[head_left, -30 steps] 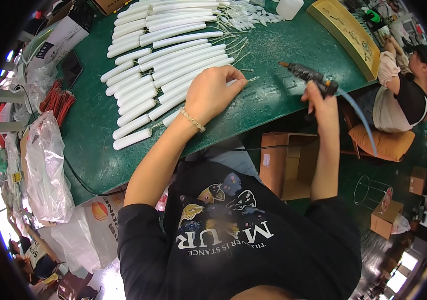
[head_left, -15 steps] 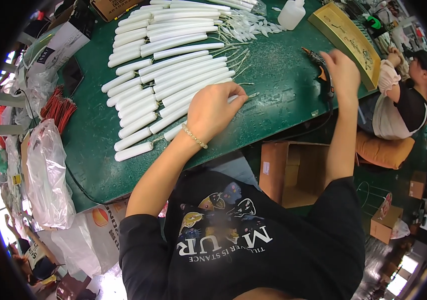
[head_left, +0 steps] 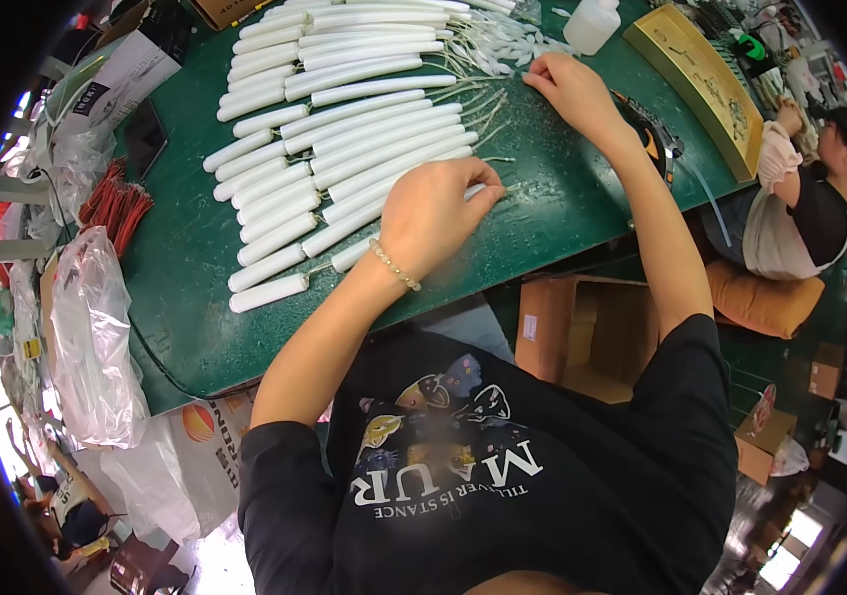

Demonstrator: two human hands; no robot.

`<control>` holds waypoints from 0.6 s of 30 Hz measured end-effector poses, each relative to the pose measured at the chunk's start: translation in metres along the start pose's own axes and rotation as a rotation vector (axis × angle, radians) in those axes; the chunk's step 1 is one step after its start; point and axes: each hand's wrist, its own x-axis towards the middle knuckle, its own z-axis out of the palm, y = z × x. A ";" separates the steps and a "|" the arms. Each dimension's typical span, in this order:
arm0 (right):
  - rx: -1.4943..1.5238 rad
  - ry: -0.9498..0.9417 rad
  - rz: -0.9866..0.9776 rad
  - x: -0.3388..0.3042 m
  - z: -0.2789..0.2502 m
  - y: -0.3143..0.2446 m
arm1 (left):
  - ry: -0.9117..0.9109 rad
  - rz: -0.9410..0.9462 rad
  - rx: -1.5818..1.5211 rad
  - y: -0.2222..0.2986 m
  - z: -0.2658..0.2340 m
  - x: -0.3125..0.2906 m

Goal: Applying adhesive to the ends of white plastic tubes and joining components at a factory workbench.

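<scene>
Long white candle-like sticks (head_left: 374, 126) lie in rows on the green table (head_left: 175, 347), joined to shorter white tubes (head_left: 275, 291) by thin cords. Thin wires stick out of their right ends. My left hand (head_left: 440, 210), with a beaded bracelet at the wrist, is closed around the right end of the nearest stick, whose wire tip shows past the fingers. At the edge of a pile of small white leaf-shaped pieces (head_left: 498, 50), my right hand (head_left: 574, 91) pinches with thumb and forefinger. What lies between those fingertips is too small to tell.
Right of my right forearm lies a black and orange glue gun (head_left: 653, 139) with a clear stick (head_left: 709, 203) in it. Behind stand a white bottle (head_left: 592, 25) and a yellow tray (head_left: 696, 84). Red wires (head_left: 116, 213) lie left. A co-worker (head_left: 810, 188) sits at right.
My right hand has moved from the glue gun leftward and away from me to the white leaf-shaped pieces. The glue gun now lies released on the table. My left hand keeps its hold.
</scene>
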 end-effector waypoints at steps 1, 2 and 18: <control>0.030 0.026 0.006 -0.009 -0.004 -0.002 | -0.023 -0.027 -0.005 0.001 -0.001 0.001; 0.059 0.052 0.014 -0.020 -0.009 -0.006 | -0.031 -0.029 -0.012 0.002 -0.001 -0.001; 0.982 -0.302 0.346 -0.113 -0.043 -0.073 | -0.118 -0.017 -0.106 -0.004 -0.002 -0.003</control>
